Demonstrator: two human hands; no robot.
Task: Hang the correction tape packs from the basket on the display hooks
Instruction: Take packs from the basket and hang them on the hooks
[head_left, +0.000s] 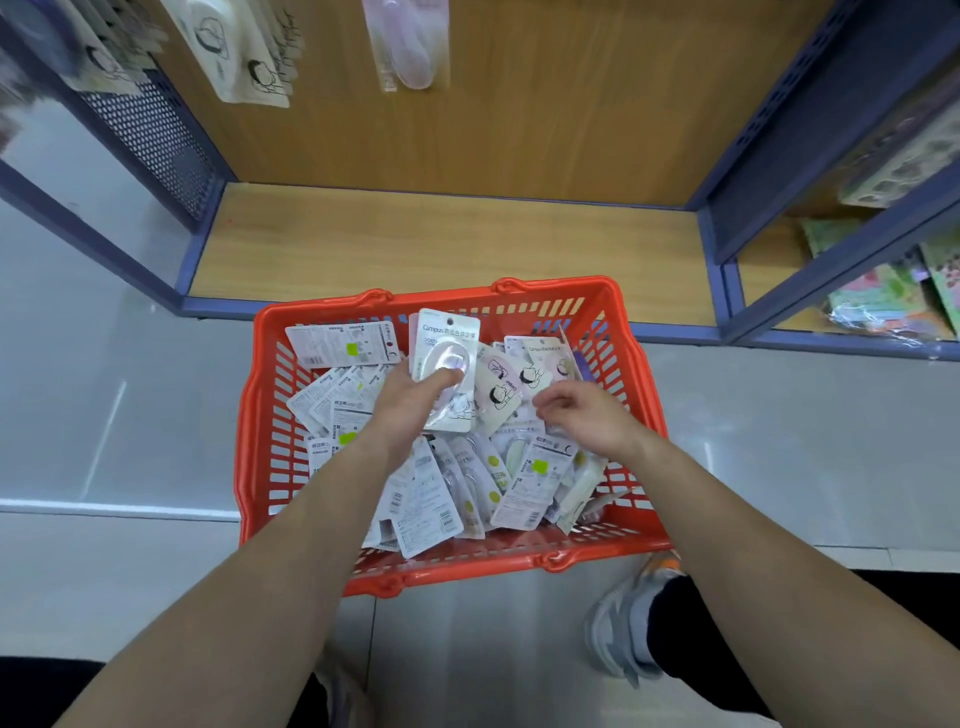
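Over the far half of the basket, one correction tape pack (444, 343) stands upright and face-up, lifted clear of the heap. The left hand (410, 400) grips it low down, thumb pressed across the clear blister. Held that far from its hang hole (450, 322), the card could wobble or swivel, I'd say, and miss a hook.

Beneath it the loose packs (431, 499) overlap every which way, most face-down. The right hand (587, 415) hovers over the right side of the heap with fingers curled; whether it pinches anything I cannot tell. A pull there could drag neighbours along or tip them over the rim.

The orange basket (249, 415) sits on the floor (104, 415) against the front edge of the low shelf (415, 244). Hanging packs (249, 62) above show different designs, so a mix-up looks possible.
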